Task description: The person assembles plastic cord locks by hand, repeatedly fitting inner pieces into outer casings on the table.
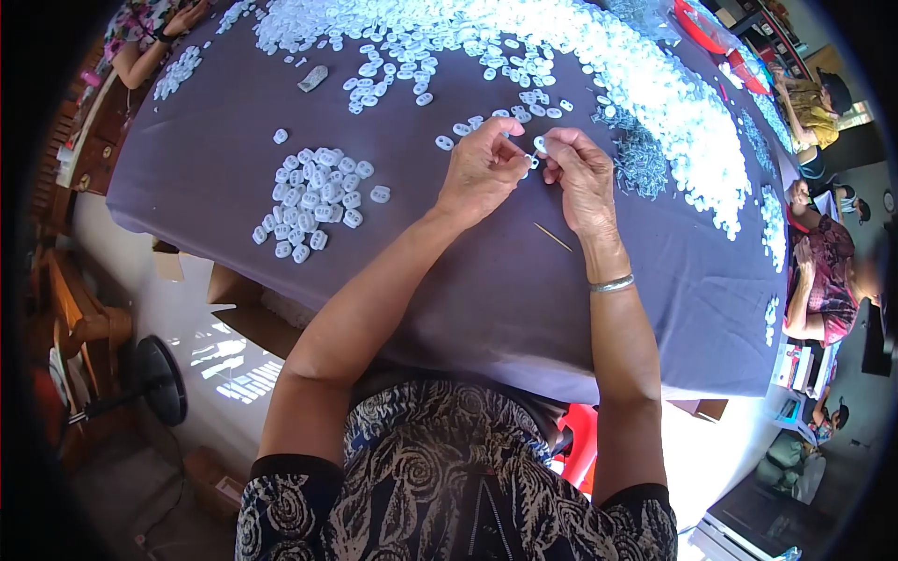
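My left hand (484, 171) and my right hand (578, 176) meet over the dark tablecloth, fingertips almost touching. Between the left thumb and fingers is a small white plastic piece (533, 161), mostly covered by the fingertips. The right thumb and forefinger pinch another white oval piece (540, 144). Just beyond the hands lie several loose white oval pieces (444, 143). A thin wooden stick (553, 237) rests on the cloth below the hands. To the left sits a pile of white oval pieces with dark slots (313, 196).
A broad heap of white pieces (655, 93) curves across the table's far side and right. Beside my right hand is a pile of small metal-looking parts (641, 161). A grey stone-like lump (313, 78) lies at upper left. Other people sit around the table (449, 280).
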